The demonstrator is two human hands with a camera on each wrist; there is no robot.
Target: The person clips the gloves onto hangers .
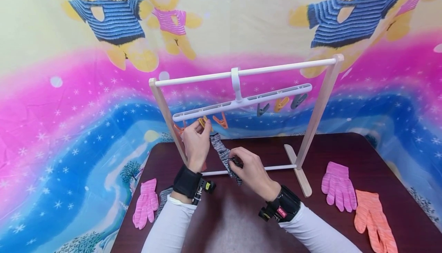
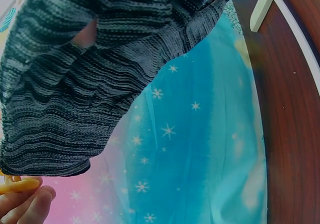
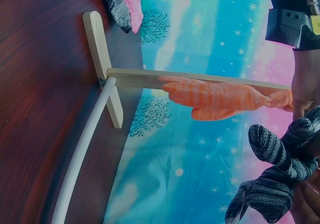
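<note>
Left hand [image 1: 196, 145]: pinching yellow clip [image 2: 20, 185]
Right hand [image 1: 252, 170]: pinching gray glove [image 1: 221, 149]
Glove cuff [image 2: 47, 164]: just beside left fingertips

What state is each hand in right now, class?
Left hand: closed, pinching a yellow clip.
Right hand: closed, holding a dark striped glove.
</note>
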